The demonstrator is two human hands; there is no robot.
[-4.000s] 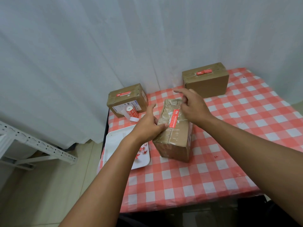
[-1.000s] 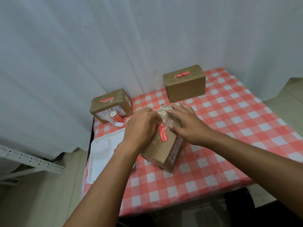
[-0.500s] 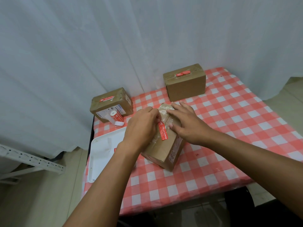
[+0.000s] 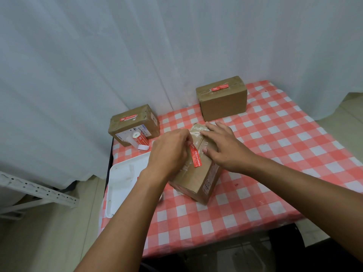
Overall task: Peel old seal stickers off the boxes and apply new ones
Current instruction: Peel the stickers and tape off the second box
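A taped cardboard box [image 4: 198, 179] lies at an angle in the middle of the checked table. A red seal sticker [image 4: 196, 157] runs along its top. My left hand [image 4: 169, 154] pinches the far end of that sticker, with the fingers curled over the box's left side. My right hand [image 4: 222, 146] lies flat on the box's top right, fingers straight, thumb tip beside the sticker. Two more boxes carry red stickers: one at the far left [image 4: 133, 124], one at the back [image 4: 222, 97].
A roll of red stickers [image 4: 140, 141] leans against the far-left box. A white tray [image 4: 125, 179] sits at the table's left edge, partly under my left arm. White curtain hangs behind. A white metal rack [image 4: 37, 191] stands on the floor to the left.
Four seconds ago my right hand worked at the sticker's far end and my left steadied the box. Now the left pinches that end and the right presses flat. Little differs over the last second.
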